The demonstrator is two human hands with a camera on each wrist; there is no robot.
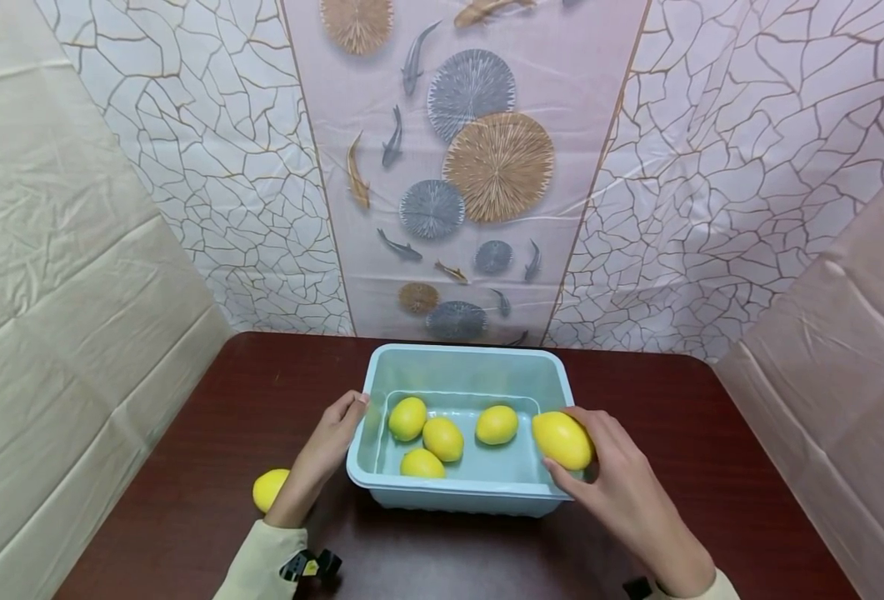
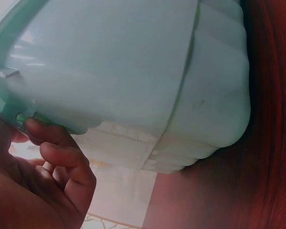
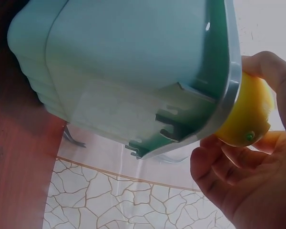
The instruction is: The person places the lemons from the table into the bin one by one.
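A pale blue-green plastic bin stands on the table with several yellow lemons lying on its floor. My left hand holds the bin's left rim; in the left wrist view its curled fingers meet the rim's underside. Over the right rim, my right hand grips a lemon between thumb and fingers. The right wrist view shows that lemon partly behind the bin's rim, its greenish tip facing the camera. Another lemon lies on the table, partly hidden by my left wrist.
The dark reddish-brown table runs around the bin. Behind it hangs a patterned cloth with fish and round motifs. Plain beige cloth walls stand on both sides.
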